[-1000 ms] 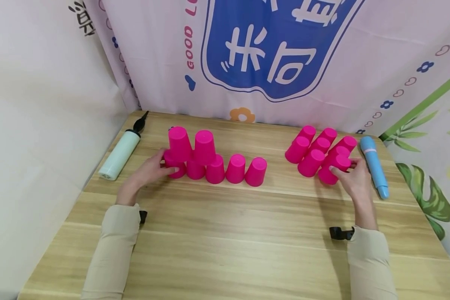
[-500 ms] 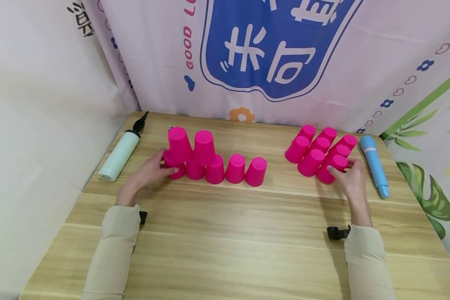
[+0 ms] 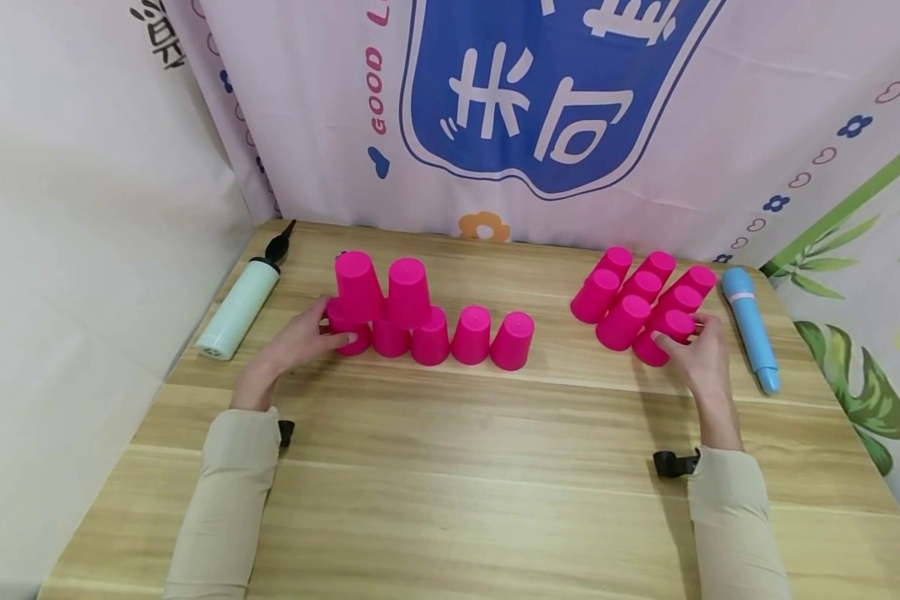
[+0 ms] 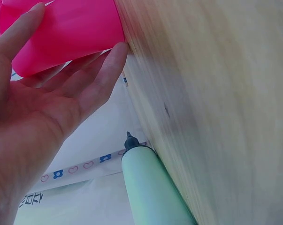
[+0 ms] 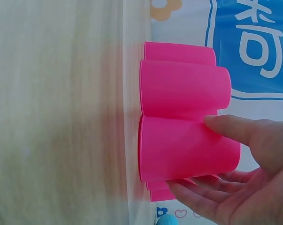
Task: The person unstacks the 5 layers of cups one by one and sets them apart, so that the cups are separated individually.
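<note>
Each hand's fingers curl round an upside-down pink cup, base up: left hand [image 3: 294, 343] on the end cup [image 3: 348, 332], right hand [image 3: 699, 357] on the near cup [image 3: 663, 335].

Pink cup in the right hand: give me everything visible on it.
The cup is glossy magenta, plastic by its look, tapered, and upside down on the wooden table, flat base up. It is the nearest cup of the right-hand cluster and stands close against its neighbours. The right hand grips it, thumb on one side, fingers round the other. The right wrist view shows a thin lip at the mouth, on the wood.
</note>
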Tool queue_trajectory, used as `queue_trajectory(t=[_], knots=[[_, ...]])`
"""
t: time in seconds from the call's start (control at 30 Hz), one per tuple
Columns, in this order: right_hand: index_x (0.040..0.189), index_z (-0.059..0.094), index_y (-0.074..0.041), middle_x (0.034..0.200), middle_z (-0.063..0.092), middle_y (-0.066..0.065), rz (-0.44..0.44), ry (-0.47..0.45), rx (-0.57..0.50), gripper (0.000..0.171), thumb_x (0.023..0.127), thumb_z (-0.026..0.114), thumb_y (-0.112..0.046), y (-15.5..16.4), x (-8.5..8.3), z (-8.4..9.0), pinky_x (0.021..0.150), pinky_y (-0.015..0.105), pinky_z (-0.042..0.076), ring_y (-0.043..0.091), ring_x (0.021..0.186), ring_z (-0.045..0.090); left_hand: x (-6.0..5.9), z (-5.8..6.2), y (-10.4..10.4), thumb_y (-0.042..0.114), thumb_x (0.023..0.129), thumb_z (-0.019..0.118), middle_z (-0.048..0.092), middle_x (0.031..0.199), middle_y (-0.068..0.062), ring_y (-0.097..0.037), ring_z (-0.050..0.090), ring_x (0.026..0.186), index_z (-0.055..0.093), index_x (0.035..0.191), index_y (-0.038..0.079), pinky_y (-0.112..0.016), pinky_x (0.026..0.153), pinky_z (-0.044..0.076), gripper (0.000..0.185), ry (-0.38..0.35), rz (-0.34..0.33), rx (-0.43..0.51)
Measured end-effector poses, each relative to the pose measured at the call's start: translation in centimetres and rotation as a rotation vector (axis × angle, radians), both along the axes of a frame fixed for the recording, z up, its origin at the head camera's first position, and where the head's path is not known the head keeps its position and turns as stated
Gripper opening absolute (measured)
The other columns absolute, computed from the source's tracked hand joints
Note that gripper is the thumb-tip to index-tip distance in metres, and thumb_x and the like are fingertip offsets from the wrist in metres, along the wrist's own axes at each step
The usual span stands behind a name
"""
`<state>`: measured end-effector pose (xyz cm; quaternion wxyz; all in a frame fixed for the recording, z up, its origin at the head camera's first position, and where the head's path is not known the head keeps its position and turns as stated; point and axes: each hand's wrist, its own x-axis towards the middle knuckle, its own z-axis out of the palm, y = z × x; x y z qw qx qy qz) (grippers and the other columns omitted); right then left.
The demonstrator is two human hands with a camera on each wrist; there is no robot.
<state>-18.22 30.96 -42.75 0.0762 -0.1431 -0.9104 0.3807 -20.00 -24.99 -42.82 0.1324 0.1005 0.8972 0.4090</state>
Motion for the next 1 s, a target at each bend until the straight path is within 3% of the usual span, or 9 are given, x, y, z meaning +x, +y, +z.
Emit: queue_trajectory(t=[0.23,0.4,0.53,0.63,0.73,0.83,0.93,1.0], knots=[[0.142,0.022,0.008,0.134,0.040,0.034,0.042,-0.011,0.002,0.075,0.091,0.065,-0.025,0.1,0.1,0.3,0.098,0.057,0.043,0.047,0.119,0.044,0.1,-0.3,0.0,0.030,0.093,0.064,0.045,0.138,-0.021,-0.039,0.045,0.126,0.028,0.143,0.002,-0.053,0.103,0.040,0.068,-0.003,0.007,-0.006],[0.147,0.019,0.005,0.136,0.038,0.034,0.076,-0.008,0.044,0.079,0.092,0.064,-0.028,-0.1,0.9,2.1,0.095,0.060,0.042,0.049,0.119,0.042,0.0,-0.2,0.0,0.031,0.093,0.064,0.045,0.138,-0.020,-0.038,0.046,0.125,0.028,0.143,0.003,-0.052,0.103,0.040,0.067,-0.009,0.004,0.004],[0.147,0.029,0.002,0.138,0.042,0.028,0.038,0.107,0.115,0.072,0.092,0.064,-0.030,-1.7,2.0,4.3,0.095,0.060,0.042,0.047,0.120,0.043,-0.2,0.0,-0.1,0.029,0.094,0.064,0.045,0.138,-0.020,-0.038,0.045,0.125,0.029,0.142,0.003,-0.052,0.103,0.040,0.065,-0.009,0.003,0.010],[0.140,0.041,0.002,0.135,0.048,0.024,0.056,0.284,0.127,0.060,0.091,0.066,-0.023,-4.2,2.4,5.6,0.097,0.057,0.042,0.042,0.120,0.046,-0.2,0.1,-0.1,0.030,0.093,0.064,0.046,0.137,-0.020,-0.038,0.046,0.124,0.029,0.142,0.003,-0.052,0.103,0.040,0.065,-0.013,0.009,0.000],[0.129,0.054,0.003,0.126,0.055,0.021,0.139,0.478,0.137,0.047,0.088,0.070,-0.015,-7.4,2.3,6.3,0.090,0.049,0.046,0.035,0.112,0.052,-0.2,0.1,-0.2,0.030,0.093,0.064,0.046,0.136,-0.021,-0.038,0.046,0.123,0.028,0.142,0.003,-0.053,0.102,0.041,0.066,-0.017,0.011,-0.010],[0.120,0.060,0.004,0.118,0.060,0.019,0.280,0.622,0.109,0.039,0.086,0.073,-0.008,-11.0,1.6,6.6,0.085,0.044,0.046,0.031,0.106,0.055,-0.1,0.1,-0.1,0.028,0.093,0.064,0.047,0.136,-0.021,-0.038,0.047,0.122,0.029,0.142,0.003,-0.053,0.101,0.041,0.066,-0.017,0.015,-0.010],[0.119,0.062,0.003,0.116,0.062,0.016,0.435,0.659,0.021,0.037,0.085,0.073,-0.007,-15.0,1.1,7.0,0.088,0.042,0.048,0.029,0.107,0.057,-0.1,0.1,-0.1,0.026,0.093,0.065,0.047,0.135,-0.020,-0.037,0.048,0.122,0.030,0.141,0.003,-0.052,0.101,0.042,0.064,-0.014,0.013,-0.006],[0.121,0.061,0.001,0.118,0.062,0.014,0.539,0.617,-0.062,0.039,0.086,0.073,-0.008,-17.8,0.8,7.3,0.091,0.042,0.049,0.028,0.109,0.057,-0.1,0.1,-0.2,0.026,0.093,0.065,0.047,0.135,-0.021,-0.038,0.047,0.122,0.030,0.141,0.002,-0.052,0.101,0.042,0.064,-0.008,0.006,-0.003]])
